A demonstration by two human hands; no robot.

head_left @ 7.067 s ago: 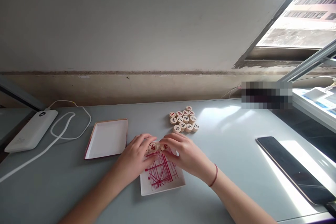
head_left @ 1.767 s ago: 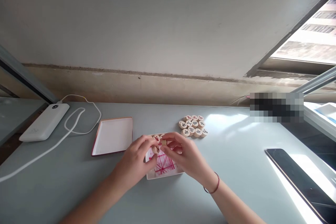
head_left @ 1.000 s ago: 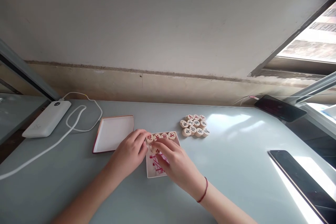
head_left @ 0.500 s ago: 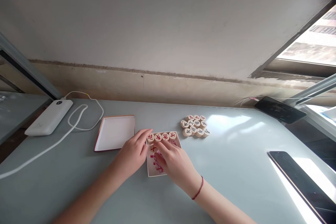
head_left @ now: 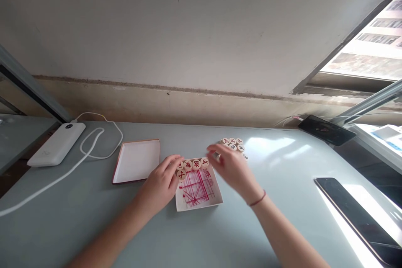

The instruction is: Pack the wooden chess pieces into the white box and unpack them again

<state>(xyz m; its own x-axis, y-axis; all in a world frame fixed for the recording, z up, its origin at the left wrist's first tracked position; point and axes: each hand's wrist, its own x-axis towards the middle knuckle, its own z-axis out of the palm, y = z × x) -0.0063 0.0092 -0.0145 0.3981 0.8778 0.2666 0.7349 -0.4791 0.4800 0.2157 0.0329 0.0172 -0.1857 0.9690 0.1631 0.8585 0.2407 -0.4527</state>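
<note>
A shallow white box [head_left: 216,189] holds a row of round Chinese chess pieces [head_left: 196,163] with red characters along its far wall. One more chess piece [head_left: 181,175] lies at the left below that row, on a crumpled sheet with pink lines. My left hand [head_left: 163,178] is closed on the box's left edge, its fingertips at the leftmost piece. Off the box's right side, my right hand [head_left: 232,169] hangs with thumb and forefinger apart, nothing visible between them. It partly hides a cluster of chess pieces [head_left: 233,147] with red and black characters.
A white box lid [head_left: 136,161] lies left of the box. Farther left are a white power bank [head_left: 56,144] and its looping cable [head_left: 82,157]. A dark phone [head_left: 326,130] with a cable lies at the back right, another phone [head_left: 351,217] at the right.
My right hand has left the inside of the box and moved right toward the cluster, uncovering the lined sheet and the piece below the row. My left hand stays at the box.
</note>
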